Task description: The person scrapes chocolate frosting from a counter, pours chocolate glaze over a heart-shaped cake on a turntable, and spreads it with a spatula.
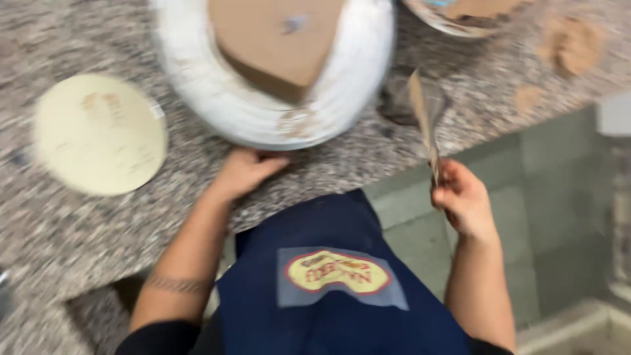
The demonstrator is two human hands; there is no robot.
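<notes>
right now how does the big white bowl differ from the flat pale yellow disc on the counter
The white bowl is bigger and deep, with raised walls; the pale yellow disc is smaller and lies flat. The bowl holds a tan-brown slab; the disc carries nothing but faint smudges. The left hand rests by the bowl's near rim, while the disc sits untouched, away from both hands. Both are round and rest on the speckled granite counter.

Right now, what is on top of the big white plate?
A brown wedge-shaped slab lies on the white plate, its tip toward the near rim. It hides the plate's middle. The plate's far edge is out of view.
</notes>
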